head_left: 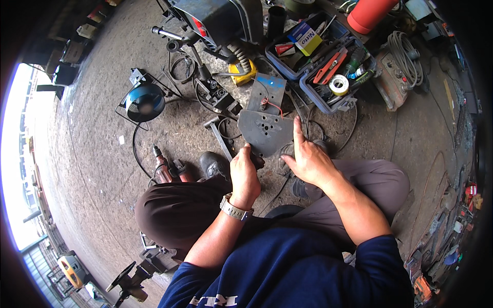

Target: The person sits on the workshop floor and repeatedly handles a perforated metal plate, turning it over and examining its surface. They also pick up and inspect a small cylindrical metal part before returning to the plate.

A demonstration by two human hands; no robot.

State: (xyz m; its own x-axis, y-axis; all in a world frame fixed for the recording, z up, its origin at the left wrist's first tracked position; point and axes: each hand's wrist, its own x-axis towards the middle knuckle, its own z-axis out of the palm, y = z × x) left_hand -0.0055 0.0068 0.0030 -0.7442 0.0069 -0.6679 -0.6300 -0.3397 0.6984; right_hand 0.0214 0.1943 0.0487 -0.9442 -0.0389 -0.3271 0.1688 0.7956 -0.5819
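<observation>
A dark grey metal plate [251,128] with a rounded near side and several drilled holes is held tilted in front of me. My left hand [245,177] is closed on its near left edge, thumb on top; the fingers underneath are mostly hidden. At the right edge, my right hand [313,163] has its index finger stretched along the plate and its thumb apart. Just beyond lies a second, squarer plate [272,86] with a blue mark. A small reddish fitting with a thin red wire [277,107] rests by the two plates.
An open toolbox [323,106] stands ahead right, holding boxes, a tape roll and tools. A blue round fan [145,102] and a red power drill [163,168] are on the left. Cables loop across the floor. A machine with coiled cable [395,77] sits far right.
</observation>
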